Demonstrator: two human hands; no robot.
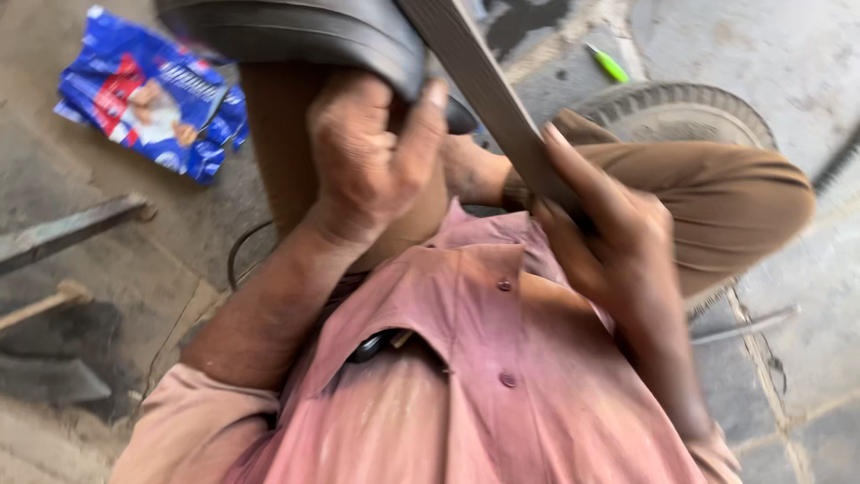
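The ground is rough grey concrete, stained dark in patches, with a tyre (681, 112) lying flat just behind the person's bent knee. Left of the tyre and well apart lies a crumpled blue packet (148, 94); a small green pen-like thing (608, 64) sits just above the tyre. Near the tyre, held over the lap, is a black rubber tube (305, 31), smooth, curved and blurred. The left hand (372, 157) is clamped on its edge. The right hand (609, 237) is wrapped round a flat grey bar (488, 90), perhaps metal, slanting up past the tube.
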